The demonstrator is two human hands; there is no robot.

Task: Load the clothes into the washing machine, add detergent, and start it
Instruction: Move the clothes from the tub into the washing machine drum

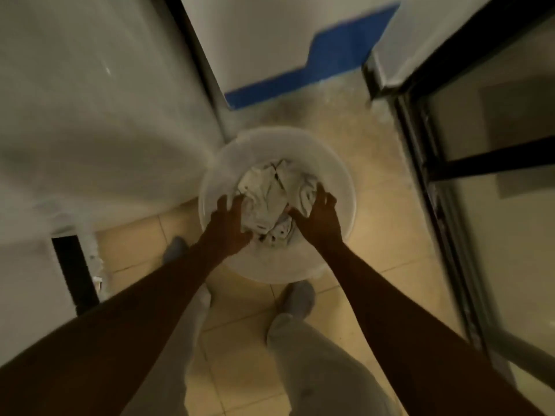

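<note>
Nearest: both forearms reach down over pale trousers and grey shoes (295,297) on the tiled floor (240,340).

Left hand (229,225) and right hand (319,217) are inside a white round tub (342,181), fingers spread and apart, flanking a crumpled heap of pale clothes (271,195). Contact at the fingertips likely; no closed grasp seen.

Judgement: clothes soft, light, limp, not fragile; loose ends will trail. Best to scoop from both sides and underneath, bunching the heap together.

Beyond: white wall with a blue strip (315,66). No washing machine clearly identifiable; image blurred.
</note>
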